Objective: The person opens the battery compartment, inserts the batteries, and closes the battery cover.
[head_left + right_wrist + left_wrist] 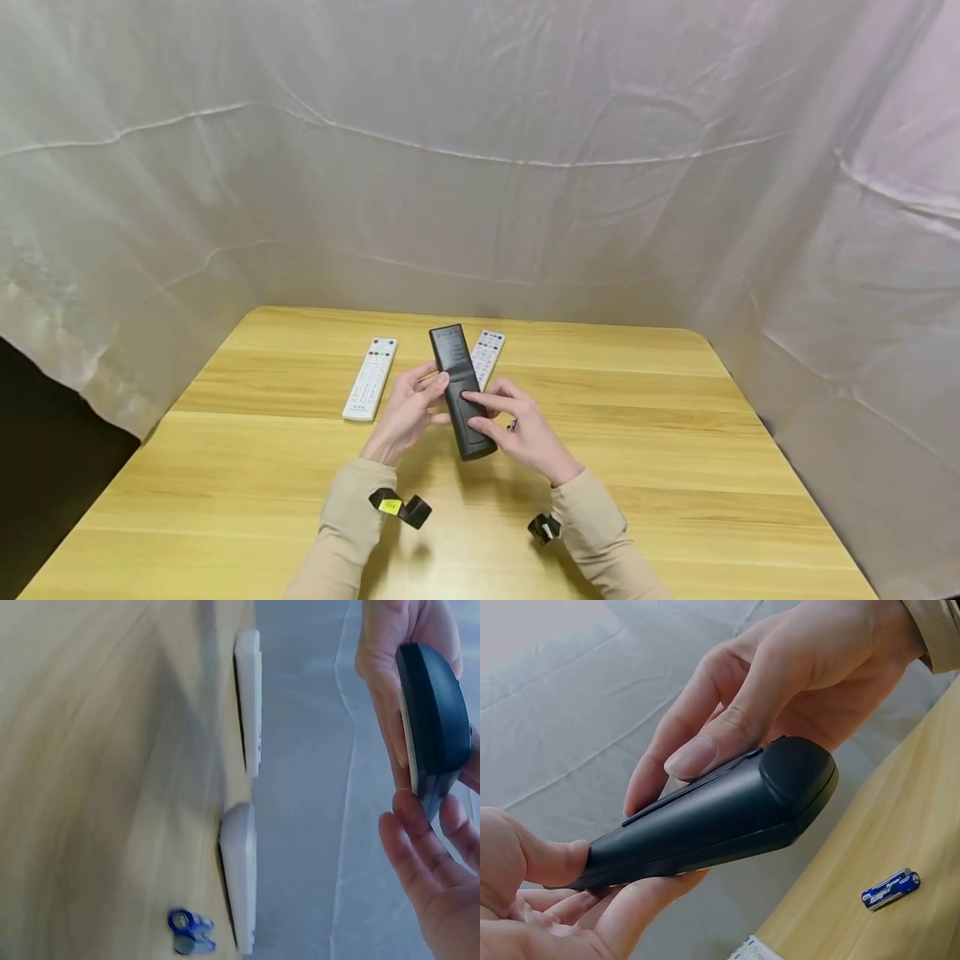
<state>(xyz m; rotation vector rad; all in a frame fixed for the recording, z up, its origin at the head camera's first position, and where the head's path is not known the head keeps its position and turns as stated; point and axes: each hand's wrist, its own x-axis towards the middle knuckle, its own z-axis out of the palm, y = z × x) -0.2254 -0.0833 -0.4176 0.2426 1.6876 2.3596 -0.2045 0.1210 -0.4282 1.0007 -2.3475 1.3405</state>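
Note:
A black remote control (453, 354) is held above the table with its back side up. My left hand (407, 408) grips it from the left side, thumb on the back and fingers beneath. My right hand (528, 429) has its thumb and index finger on the oblong battery cover (474, 410), pinching it against the back. In the left wrist view the edge of this cover stands slightly raised from the casing. Blue batteries (891, 889) lie on the table below the right hand, which partly hides them in the head view.
A white remote control (370, 379) lies on the wooden table (247, 467) at the left. A second white remote (488, 350) lies behind the black one, partly covered by it. Pale fabric (480, 208) hangs around the table's back and sides.

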